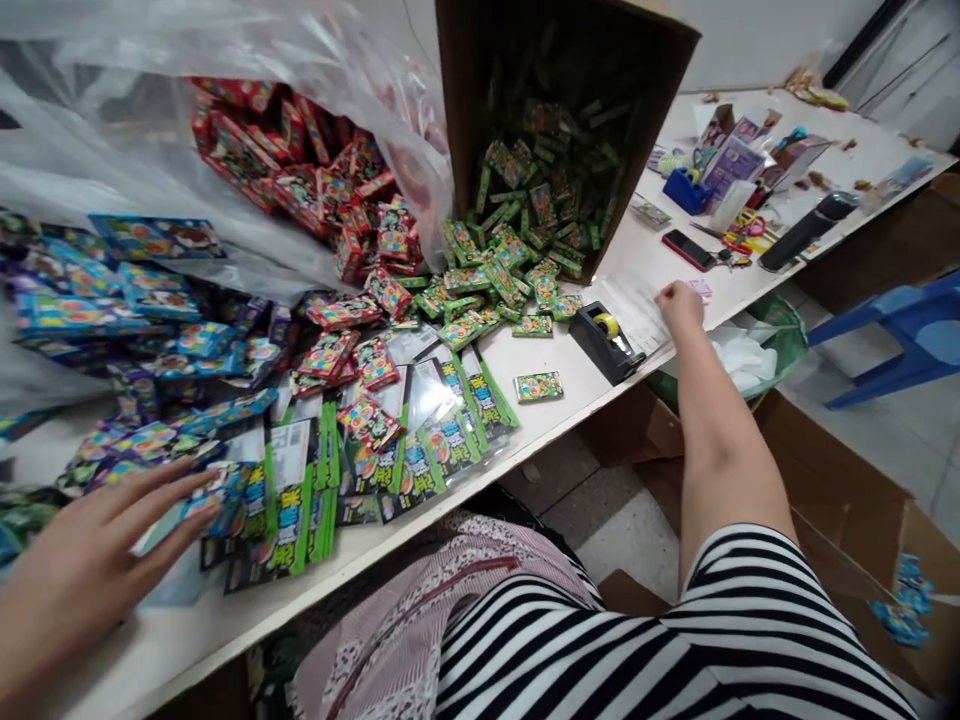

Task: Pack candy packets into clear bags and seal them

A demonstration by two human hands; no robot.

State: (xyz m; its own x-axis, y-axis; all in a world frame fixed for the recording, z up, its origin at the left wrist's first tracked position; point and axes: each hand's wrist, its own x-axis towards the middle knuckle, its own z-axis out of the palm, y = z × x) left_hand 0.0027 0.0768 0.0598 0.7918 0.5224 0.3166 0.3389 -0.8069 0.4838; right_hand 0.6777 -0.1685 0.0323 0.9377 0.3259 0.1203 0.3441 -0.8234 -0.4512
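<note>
At the lower left, my left hand (97, 560) stretches its fingers toward a small blue packet (229, 495). The fingertips reach its edge; whether they grip it I cannot tell. This packet lies over flat black-and-green printed bags (289, 520), fanned along the table's front edge. My right hand (682, 305) is closed at the table edge, beside a whitish sheet (626, 310) and a small pink piece (700, 288). What its fingers hold is hidden. Between the hands stands a black tape dispenser (607, 345) with yellow tape. One green box (538, 387) lies alone.
Red boxes (300, 160) spill from a clear plastic bag (375, 60). A cardboard carton (461, 110) on its side holds green boxes. Blue and purple boxes (82, 300) heap at left. A phone (688, 250), black bottle (810, 230) and blue stool (892, 330) are at right.
</note>
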